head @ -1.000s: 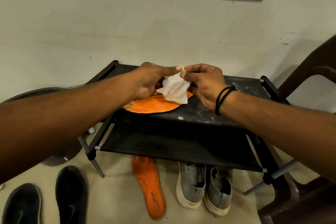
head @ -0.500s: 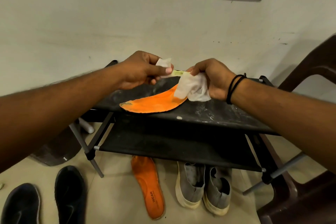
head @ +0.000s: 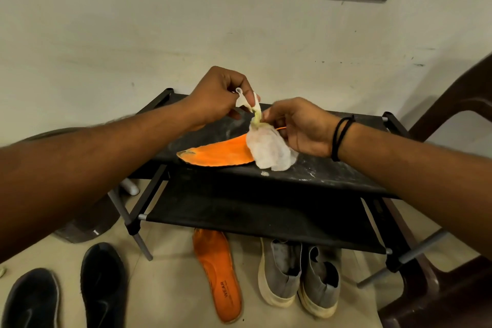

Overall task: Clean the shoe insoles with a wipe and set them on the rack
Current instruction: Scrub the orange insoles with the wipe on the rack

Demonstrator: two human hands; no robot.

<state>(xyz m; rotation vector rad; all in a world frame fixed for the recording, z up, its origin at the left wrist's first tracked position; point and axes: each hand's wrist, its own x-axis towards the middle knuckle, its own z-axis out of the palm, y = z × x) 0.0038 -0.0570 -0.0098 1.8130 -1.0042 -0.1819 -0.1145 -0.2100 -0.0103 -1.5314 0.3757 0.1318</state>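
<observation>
Against a pale wall, a black rack (head: 332,178) bears one orange insole (head: 215,154), while left hand (head: 215,98) and right hand (head: 300,128) pinch a white wipe (head: 269,149), seemingly unfolding it; another insole (head: 218,274) waits at six o'clock.

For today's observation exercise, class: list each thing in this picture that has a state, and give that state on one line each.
Left hand: pinches the wipe's upper end.
Right hand: pinches the wipe lower down.
Wipe: stretched between both hands, bunched below.
Insole on rack: lying on the top shelf.
Insole on floor: lying flat, not yet racked.
Rack: upright, top shelf dusty.
Grey shoes: standing on floor.
</observation>
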